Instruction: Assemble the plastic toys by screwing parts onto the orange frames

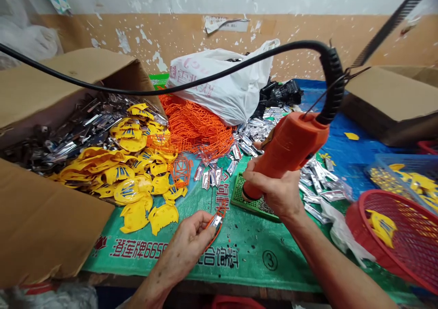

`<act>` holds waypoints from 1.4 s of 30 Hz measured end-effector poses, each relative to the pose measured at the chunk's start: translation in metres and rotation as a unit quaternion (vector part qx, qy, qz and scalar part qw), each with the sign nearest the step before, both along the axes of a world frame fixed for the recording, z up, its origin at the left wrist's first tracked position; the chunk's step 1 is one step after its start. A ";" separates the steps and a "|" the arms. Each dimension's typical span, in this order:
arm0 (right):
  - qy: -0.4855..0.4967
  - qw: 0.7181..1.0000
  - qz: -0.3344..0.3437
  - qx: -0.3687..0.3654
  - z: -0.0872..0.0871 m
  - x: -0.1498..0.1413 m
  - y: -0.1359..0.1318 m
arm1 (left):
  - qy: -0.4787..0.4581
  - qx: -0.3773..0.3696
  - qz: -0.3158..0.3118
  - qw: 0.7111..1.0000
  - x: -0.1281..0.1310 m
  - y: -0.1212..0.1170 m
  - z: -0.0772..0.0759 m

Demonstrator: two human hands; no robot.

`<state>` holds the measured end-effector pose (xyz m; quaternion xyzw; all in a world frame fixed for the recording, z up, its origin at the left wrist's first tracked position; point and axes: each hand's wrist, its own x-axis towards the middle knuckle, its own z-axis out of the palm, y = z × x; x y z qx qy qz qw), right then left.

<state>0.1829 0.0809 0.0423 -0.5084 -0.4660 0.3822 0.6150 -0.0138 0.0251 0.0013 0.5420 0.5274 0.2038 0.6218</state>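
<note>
My right hand (278, 188) is wrapped round an orange electric screwdriver (290, 140), which hangs from a coiled spring with a black cable. Its lower end points down at a green perforated tray (251, 206) holding small dark pieces, probably screws; whether the tip touches them is hidden. Between thumb and fingers, my left hand (195, 234) pinches a small silver plastic part (216, 221) together with an orange plastic frame (211, 243). Loose silver parts (212, 176) lie just beyond this hand, and yellow plastic shells (137, 213) are heaped to its left.
An open cardboard box (44, 222) of dark and shiny parts stands left. Behind are orange frames (195, 122) and a white plastic bag (219, 79). A red basket (359, 218), a blue crate (386, 161) and another cardboard box (393, 95) stand right. The black cable (191, 82) arches across.
</note>
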 end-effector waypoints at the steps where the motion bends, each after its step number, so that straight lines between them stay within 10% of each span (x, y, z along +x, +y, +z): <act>1: -0.004 1.000 -0.004 0.001 0.000 0.000 0.000 | 0.001 0.002 0.004 1.000 0.000 0.000 0.000; 17: 0.022 1.000 -0.007 0.006 -0.001 0.002 -0.003 | -0.065 -0.066 0.005 0.996 0.011 0.001 0.010; 29: 0.161 0.982 0.054 0.077 0.060 -0.003 -0.043 | -0.064 -0.035 0.038 0.997 0.023 -0.003 0.011; 42: 0.177 0.978 0.098 0.054 0.045 -0.019 -0.050 | -0.098 -0.030 0.038 0.994 0.023 -0.005 0.009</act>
